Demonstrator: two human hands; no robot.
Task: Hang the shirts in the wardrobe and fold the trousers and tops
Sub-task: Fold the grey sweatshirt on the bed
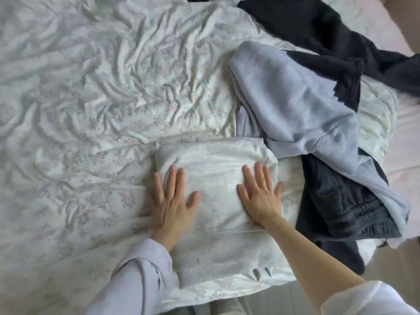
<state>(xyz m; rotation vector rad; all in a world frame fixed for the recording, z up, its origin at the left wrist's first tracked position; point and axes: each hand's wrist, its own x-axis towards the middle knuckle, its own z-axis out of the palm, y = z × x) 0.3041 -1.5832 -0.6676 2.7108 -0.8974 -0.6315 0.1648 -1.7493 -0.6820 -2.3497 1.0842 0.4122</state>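
Observation:
A folded white top (216, 176) with a ribbed hem lies on the bed near its front edge. My left hand (172, 201) lies flat on the top's left edge, its fingers straight. On the right half of the top my right hand (260, 194) presses down, fingers spread. To the right lies a pale lilac sweatshirt (295, 103), crumpled, partly over dark grey trousers (341, 210) with an elastic waistband.
The bed carries a wrinkled white floral sheet (102, 98) that spreads wide to the left. A black fleecy garment (318, 30) lies at the back right. The bed's front edge runs just below the folded top.

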